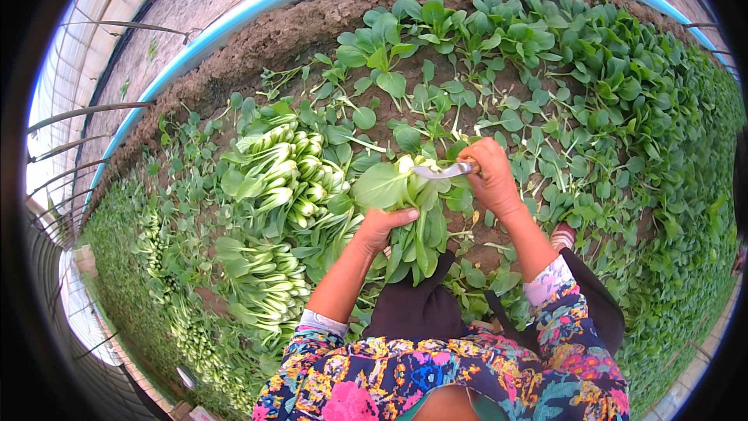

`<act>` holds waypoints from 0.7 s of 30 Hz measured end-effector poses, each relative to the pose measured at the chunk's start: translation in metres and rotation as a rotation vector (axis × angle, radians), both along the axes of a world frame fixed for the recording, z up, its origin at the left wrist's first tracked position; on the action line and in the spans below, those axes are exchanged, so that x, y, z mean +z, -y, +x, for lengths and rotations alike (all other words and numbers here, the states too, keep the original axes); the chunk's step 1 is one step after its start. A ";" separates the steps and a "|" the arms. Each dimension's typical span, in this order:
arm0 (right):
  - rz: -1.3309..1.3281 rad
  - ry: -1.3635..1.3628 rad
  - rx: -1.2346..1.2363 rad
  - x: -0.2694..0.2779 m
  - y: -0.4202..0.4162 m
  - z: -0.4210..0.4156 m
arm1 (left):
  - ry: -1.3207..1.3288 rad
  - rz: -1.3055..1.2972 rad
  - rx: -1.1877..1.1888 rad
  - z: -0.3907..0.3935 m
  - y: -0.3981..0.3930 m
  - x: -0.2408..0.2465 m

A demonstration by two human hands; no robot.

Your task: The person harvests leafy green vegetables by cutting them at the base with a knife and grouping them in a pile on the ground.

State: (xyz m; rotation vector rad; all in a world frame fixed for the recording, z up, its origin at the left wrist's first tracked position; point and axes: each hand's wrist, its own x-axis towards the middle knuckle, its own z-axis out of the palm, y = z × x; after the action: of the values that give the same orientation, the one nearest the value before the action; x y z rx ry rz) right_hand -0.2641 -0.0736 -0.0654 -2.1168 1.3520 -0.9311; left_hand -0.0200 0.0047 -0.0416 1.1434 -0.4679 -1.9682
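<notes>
My left hand (385, 227) grips a bunch of leafy bok choy (422, 234), its pale stem ends pointing away from me and its leaves hanging toward my lap. In my right hand (488, 172) is the wooden handle of a small curved knife, a sickle-like tool. Its metal blade (442, 172) lies across the stem end of the bunch; whether it touches cannot be told. Left of my hands is a pile of bok choy (292, 172) with pale stem bases showing. Nearer my left sleeve lies a second pile (272, 280).
Growing bok choy (631, 88) stands densely at the right. Loose leaves and small plants cover the soil ahead. A long row of cut plants (198, 345) runs down the left. A blue-edged border (234, 17) and greenhouse hoops curve around the bed. My shoe (563, 237) is among leaves.
</notes>
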 end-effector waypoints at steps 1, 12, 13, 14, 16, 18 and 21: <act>0.022 0.014 0.003 -0.010 0.001 -0.009 | 0.011 0.020 0.003 0.001 -0.001 -0.001; 0.846 0.569 -0.100 0.036 -0.007 0.010 | 0.128 -0.064 0.013 0.014 0.017 0.002; 0.843 0.626 0.013 0.047 -0.007 0.022 | 0.153 -0.113 -0.003 0.014 0.017 0.002; 0.867 0.680 0.039 0.055 -0.005 0.033 | 0.180 -0.161 -0.017 0.016 0.017 0.002; 0.971 0.641 0.054 0.069 -0.002 0.043 | 0.223 -0.257 -0.059 0.020 0.016 0.001; 1.012 0.606 0.103 0.073 0.001 0.055 | 0.264 -0.286 -0.095 0.027 0.015 0.001; 1.167 0.541 0.145 0.071 0.001 0.061 | 0.345 -0.326 -0.132 0.044 0.011 0.005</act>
State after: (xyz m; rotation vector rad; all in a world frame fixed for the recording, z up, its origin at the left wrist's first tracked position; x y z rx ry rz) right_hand -0.2027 -0.0750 0.0057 -0.9560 1.0195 -0.3965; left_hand 0.0236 -0.0064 -0.0366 1.2651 -1.0282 -1.7214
